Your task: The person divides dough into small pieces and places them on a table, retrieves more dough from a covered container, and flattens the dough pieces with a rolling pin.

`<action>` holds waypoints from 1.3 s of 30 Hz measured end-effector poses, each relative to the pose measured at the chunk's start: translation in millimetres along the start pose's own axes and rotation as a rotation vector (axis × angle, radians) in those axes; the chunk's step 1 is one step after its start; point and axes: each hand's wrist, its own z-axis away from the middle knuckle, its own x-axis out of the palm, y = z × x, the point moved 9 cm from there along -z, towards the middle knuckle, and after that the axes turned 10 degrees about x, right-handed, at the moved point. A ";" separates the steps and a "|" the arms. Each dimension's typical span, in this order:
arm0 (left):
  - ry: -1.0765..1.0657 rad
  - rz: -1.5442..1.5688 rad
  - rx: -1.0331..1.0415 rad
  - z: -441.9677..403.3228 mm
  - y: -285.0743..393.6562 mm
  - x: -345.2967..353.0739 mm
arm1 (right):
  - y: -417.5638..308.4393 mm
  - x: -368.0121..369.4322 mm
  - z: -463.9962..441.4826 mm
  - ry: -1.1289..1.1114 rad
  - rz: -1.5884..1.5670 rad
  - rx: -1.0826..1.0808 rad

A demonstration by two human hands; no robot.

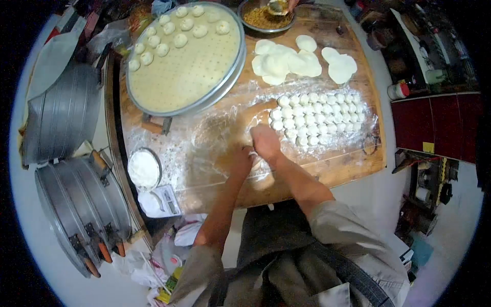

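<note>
My left hand (244, 160) and my right hand (265, 141) are close together over the floured wooden table (204, 179). The fingers of both are curled, and a bit of pale dough (254, 153) shows between them. Just right of my hands, small floured dough pieces (317, 116) lie in close rows. Behind these are overlapping flat dough rounds (286, 62) and a smaller group of rounds (341, 66). At the back left stands a large round steamer tray (179, 87) with several filled buns (180, 40) at its far side.
A metal bowl of filling (267, 19) is at the back, with another person's hand (292, 4) at a spoon over it. Flour fills a bowl (144, 169) at the left, beside a scale (166, 199). Stacked steamers (82, 204) stand left of the table.
</note>
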 end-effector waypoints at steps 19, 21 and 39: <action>-0.004 0.085 0.058 14.6 -33.5 -31.9 | -0.5 -4.8 85.1 -0.089 0.074 -0.041; 0.144 0.145 0.101 27.3 -37.2 -30.5 | 1.7 -1.2 73.4 -0.063 0.124 0.053; -0.006 0.085 0.103 -20.4 2.8 -56.3 | -12.6 5.7 1.0 0.119 0.084 0.204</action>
